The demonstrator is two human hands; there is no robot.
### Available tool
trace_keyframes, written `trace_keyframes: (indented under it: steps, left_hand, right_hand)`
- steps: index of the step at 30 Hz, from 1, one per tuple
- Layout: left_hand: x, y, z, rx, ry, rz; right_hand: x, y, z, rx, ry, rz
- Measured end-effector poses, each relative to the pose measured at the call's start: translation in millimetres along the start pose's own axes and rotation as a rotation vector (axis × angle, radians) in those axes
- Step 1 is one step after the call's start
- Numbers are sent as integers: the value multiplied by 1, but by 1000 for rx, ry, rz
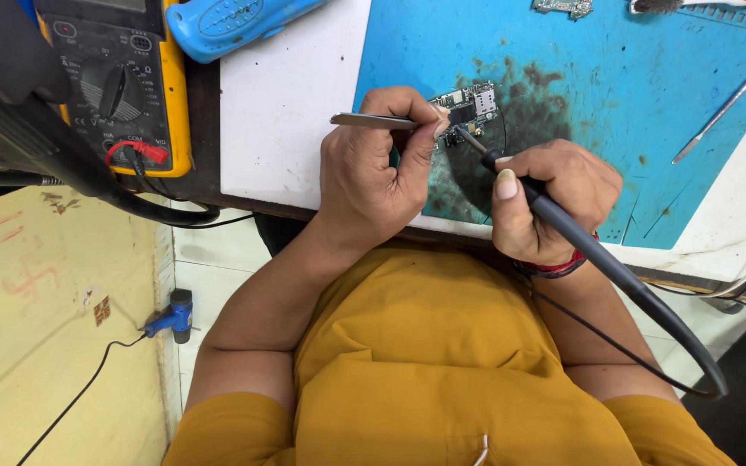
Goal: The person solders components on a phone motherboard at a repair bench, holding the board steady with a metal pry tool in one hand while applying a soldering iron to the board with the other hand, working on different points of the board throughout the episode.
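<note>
At bench edge, head view: both hands work over a small circuit board.
Board: circuit board (470, 107) lies on dark scorched patch of blue mat (649, 95), just past the fingertips of both hands.
L hand: left hand (377, 168) clenched on metal tweezers (373, 121); thumb and fingers pinch them, tips at board's left edge, handle end sticking out to the left.
R hand: right hand (550, 203) closed on black soldering iron (554, 216), pen-style grip; tip touches or nearly touches board's lower edge, can't tell which. Red thread band at wrist. Iron's cord loops back past right arm.
Mat: blue, burn marks and cuts, sits on white bench (282, 103).
Far L: yellow-cased multimeter (123, 82) w/ dial, red plug and black leads at its base; well apart from hands.
Top: blue plastic tool (230, 24) beside meter; thin metal rod (727, 103) on mat at right; second small board (563, 7) at top edge.
Floor: blue tool w/ cable (174, 315) lying below bench.
Person: mustard-yellow shirt, seen from above.
</note>
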State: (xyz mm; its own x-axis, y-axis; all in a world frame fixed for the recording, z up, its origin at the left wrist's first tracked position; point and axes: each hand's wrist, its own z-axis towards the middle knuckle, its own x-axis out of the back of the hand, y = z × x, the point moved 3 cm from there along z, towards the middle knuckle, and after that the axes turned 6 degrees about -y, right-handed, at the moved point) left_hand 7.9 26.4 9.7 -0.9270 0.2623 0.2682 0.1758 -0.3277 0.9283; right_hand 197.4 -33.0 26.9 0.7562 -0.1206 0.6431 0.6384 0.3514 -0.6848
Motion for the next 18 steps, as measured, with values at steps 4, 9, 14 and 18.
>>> trace_keyframes:
  steps: [4, 9, 14, 18]
  left_hand:
    - [-1, 1, 0, -6, 5, -2]
    - [-1, 0, 0, 10, -9, -6]
    - [0, 0, 0, 7, -11, -19]
    - [0, -1, 0, 9, -9, -21]
  right_hand:
    - [0, 1, 0, 1, 4, 12]
    - [0, 0, 0, 7, 5, 5]
    - [0, 0, 0, 10, 6, -4]
    - [-1, 0, 0, 4, 5, -1]
